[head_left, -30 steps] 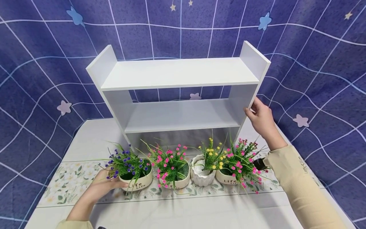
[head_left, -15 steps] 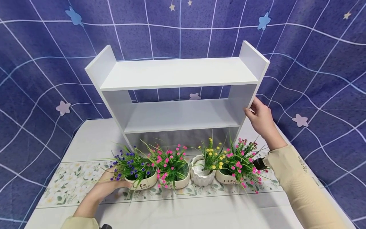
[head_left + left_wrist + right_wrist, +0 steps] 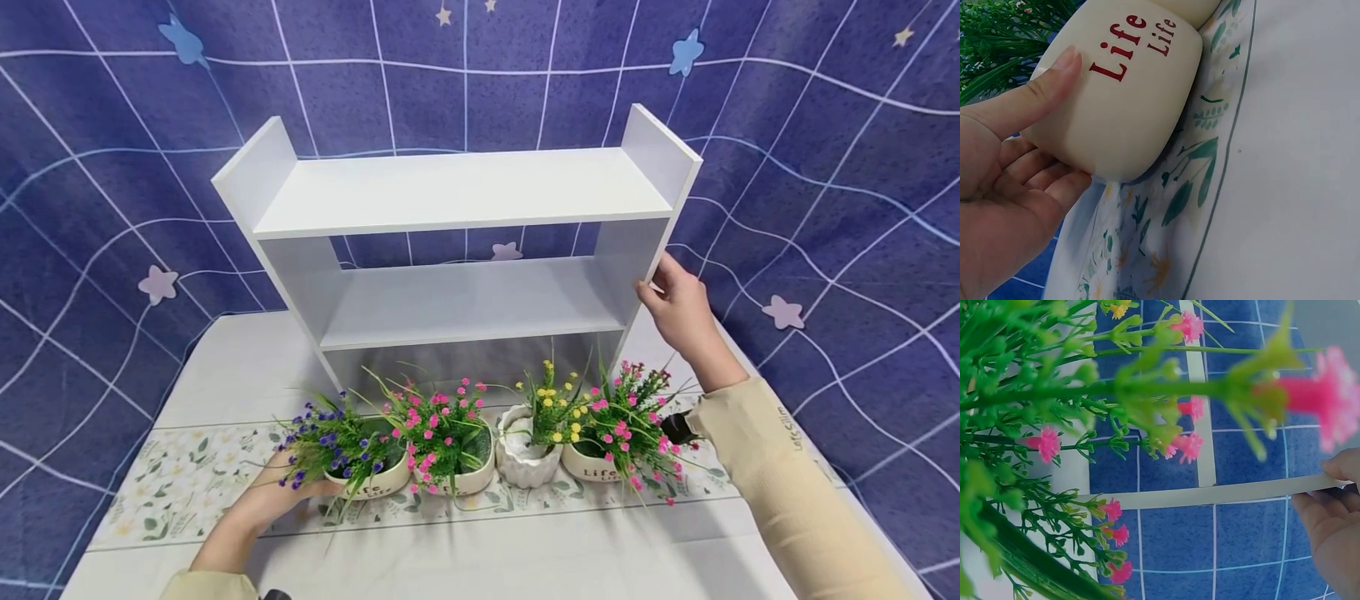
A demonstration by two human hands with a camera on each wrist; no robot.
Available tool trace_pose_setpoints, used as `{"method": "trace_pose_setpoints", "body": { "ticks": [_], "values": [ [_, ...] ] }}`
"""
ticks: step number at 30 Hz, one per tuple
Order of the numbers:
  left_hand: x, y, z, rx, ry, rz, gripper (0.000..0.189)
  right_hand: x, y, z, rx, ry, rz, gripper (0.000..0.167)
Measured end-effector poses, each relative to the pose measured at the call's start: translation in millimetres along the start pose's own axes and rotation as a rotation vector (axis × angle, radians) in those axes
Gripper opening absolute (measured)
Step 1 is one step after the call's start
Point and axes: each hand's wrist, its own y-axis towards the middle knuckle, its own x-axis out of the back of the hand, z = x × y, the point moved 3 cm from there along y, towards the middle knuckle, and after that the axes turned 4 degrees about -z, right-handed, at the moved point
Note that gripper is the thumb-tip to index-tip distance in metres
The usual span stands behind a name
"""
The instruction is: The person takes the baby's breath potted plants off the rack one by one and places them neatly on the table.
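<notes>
My left hand [image 3: 273, 492] grips the left end of a cream flowerpot [image 3: 1116, 106] marked "Life", thumb on its front face and fingers round its end. Purple flowers [image 3: 330, 442] grow from this pot and partly cover the hand in the head view. At the right, my right hand [image 3: 678, 304] pinches the edge of the side panel of a white shelf [image 3: 465, 192]. The right wrist view has that hand [image 3: 1335, 512] at the panel's edge, with pink blooms close to the camera.
Beside the held pot stand a pink-flowered pot [image 3: 472, 482], a white fluted pot [image 3: 528, 471] with yellow flowers and another pink-flowered pot [image 3: 592, 467]. They line a floral runner [image 3: 195, 467] on the white tablecloth [image 3: 450, 558], before the shelf. A blue curtain [image 3: 420, 100] hangs behind.
My left hand has moved right with the purple-flowered pot, bringing it up beside the neighbouring pink-flowered pot. My right hand keeps its hold on the shelf, and the head view has shifted slightly.
</notes>
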Motion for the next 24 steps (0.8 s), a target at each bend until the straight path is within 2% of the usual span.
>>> {"method": "trace_pose_setpoints", "body": {
  "ticks": [4,8,15,18,20,22,24],
  "values": [
    [0.6,-4.2,6.3,-0.018,-0.027,0.009,0.08,-2.0,0.8,2.0,0.003,0.015,0.006,0.042],
    [1.4,-7.3,9.1,-0.05,-0.035,-0.01,0.077,-2.5,0.9,3.2,0.009,0.016,0.007,0.042],
    [2.4,-10.7,9.3,-0.041,-0.047,0.002,0.078,2.4,0.1,3.8,0.016,-0.015,0.044,0.043],
    [1.9,-11.1,7.4,-0.059,-0.017,0.008,0.079,8.4,0.0,4.6,0.025,-0.025,0.079,0.045],
    [3.8,-10.4,7.2,-0.071,-0.02,0.048,0.08,12.9,-0.2,4.2,0.03,-0.03,0.107,0.048],
    [8.0,-9.1,7.3,-0.11,-0.028,0.083,0.078,17.8,-0.2,1.8,0.035,-0.042,0.135,0.052],
    [14.5,-7.9,8.4,-0.109,-0.043,0.11,0.077,23.4,-0.4,-3.3,0.039,-0.047,0.163,0.055]
  ]
}}
